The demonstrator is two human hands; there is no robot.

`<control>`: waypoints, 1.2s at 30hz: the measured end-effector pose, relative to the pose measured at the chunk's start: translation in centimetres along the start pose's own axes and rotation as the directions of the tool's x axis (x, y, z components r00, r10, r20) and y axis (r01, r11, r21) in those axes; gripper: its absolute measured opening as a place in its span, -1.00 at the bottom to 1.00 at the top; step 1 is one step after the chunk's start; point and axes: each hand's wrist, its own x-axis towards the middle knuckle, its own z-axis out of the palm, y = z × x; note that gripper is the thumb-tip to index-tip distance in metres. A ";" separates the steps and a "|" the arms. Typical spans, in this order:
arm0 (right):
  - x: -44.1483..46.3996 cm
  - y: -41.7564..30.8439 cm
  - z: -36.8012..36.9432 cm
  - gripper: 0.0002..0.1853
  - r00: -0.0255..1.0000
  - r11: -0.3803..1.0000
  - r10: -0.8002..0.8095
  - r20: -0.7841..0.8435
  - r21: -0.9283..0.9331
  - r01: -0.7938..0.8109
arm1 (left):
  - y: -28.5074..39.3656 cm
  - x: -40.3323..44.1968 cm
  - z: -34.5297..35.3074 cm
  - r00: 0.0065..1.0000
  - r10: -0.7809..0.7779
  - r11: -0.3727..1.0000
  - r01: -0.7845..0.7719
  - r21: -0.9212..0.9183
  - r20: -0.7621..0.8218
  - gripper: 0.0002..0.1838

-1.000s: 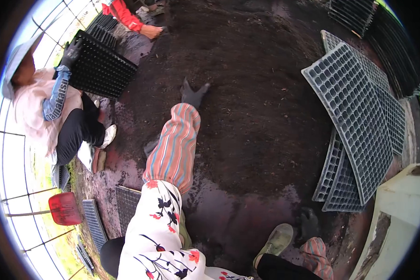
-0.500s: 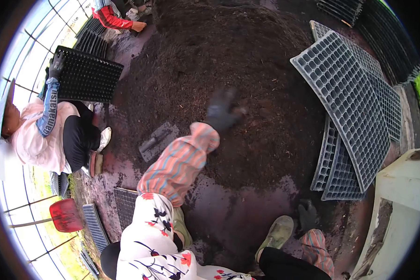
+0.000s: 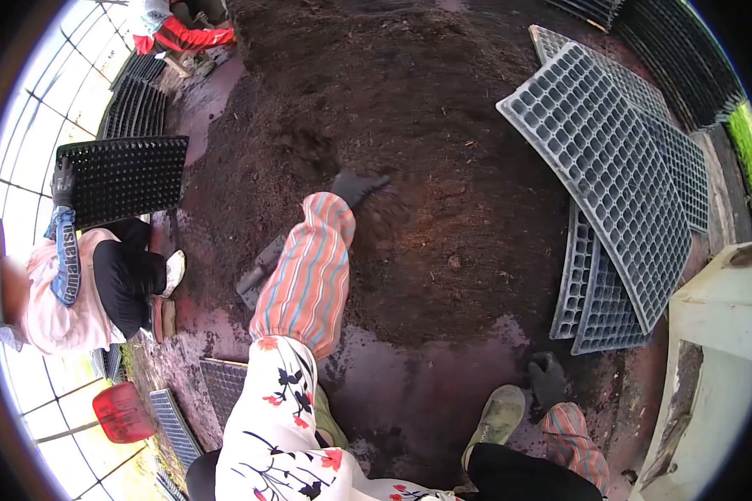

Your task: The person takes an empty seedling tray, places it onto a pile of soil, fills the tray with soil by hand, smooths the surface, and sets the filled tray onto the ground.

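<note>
My left hand (image 3: 358, 187), in a dark glove below a striped sleeve cover, reaches onto the wide heap of dark soil (image 3: 426, 267). Its visible fingers are stretched out to the right and touch the loose soil; part of the hand is hidden. Partly behind my left forearm lies a flat grey tool (image 3: 256, 277) with a handle. My right hand (image 3: 548, 381), also gloved, is low on the wet floor beside my right shoe (image 3: 503, 416). Its fingers are slightly curved and apart, with nothing seen in them.
Grey cell trays (image 3: 602, 175) lean in a pile on the right, near a pale container (image 3: 718, 309). At the left a person (image 3: 67, 284) holds a black tray (image 3: 125, 177). Another person's red sleeve (image 3: 188, 35) is at upper left. A red scoop (image 3: 124, 412) lies lower left.
My left hand has swept right over the soil, then back left. My right hand stays beside my shoe. The person at the left has lowered the black tray. The view has shifted slightly.
</note>
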 end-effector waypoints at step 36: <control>-0.6 1.5 0.8 -0.67 0.989 0.990 -0.130 -0.069 0.047 0.133 | 11.4 -8.6 17.2 0.880 -0.171 0.650 -0.237 0.722 0.443 -0.30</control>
